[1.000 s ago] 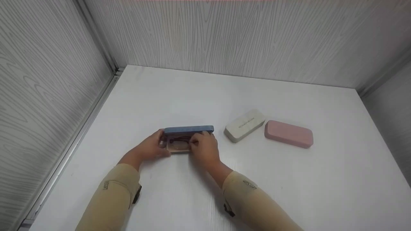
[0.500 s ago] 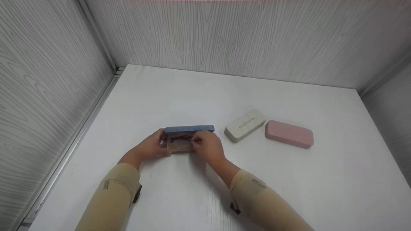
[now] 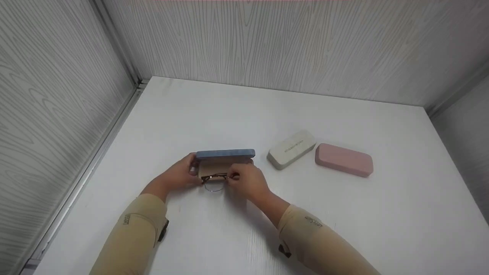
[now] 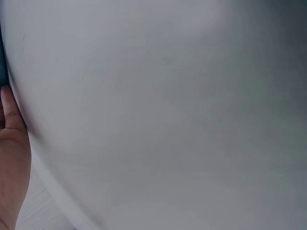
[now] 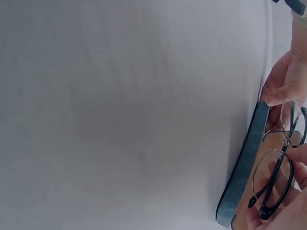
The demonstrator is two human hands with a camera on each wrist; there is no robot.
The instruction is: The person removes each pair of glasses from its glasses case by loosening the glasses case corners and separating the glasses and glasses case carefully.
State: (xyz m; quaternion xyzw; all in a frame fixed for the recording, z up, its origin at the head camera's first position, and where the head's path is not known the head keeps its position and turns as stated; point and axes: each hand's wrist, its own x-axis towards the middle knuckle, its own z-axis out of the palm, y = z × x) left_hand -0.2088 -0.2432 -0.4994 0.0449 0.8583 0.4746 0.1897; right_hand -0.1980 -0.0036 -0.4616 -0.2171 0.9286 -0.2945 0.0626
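My left hand grips the left end of an open blue glasses case, its lid raised and its tan lining showing. My right hand pinches a pair of eyeglasses with dark upper rims and thin lower rims. They are held over the case's front edge; in the right wrist view the temples look folded behind the lenses. That view also shows my left thumb on the case's near side. Only part of my left hand, at the left edge, appears in the left wrist view.
A closed cream glasses case with small lettering lies right of the blue one. Beside it is a closed pink glasses case. The white tabletop is bounded by grey wood-grain panels at the back and sides.
My right hand has lifted the eyeglasses out of the blue case and drawn them towards me, past its front edge. My left hand and the other cases have stayed put.
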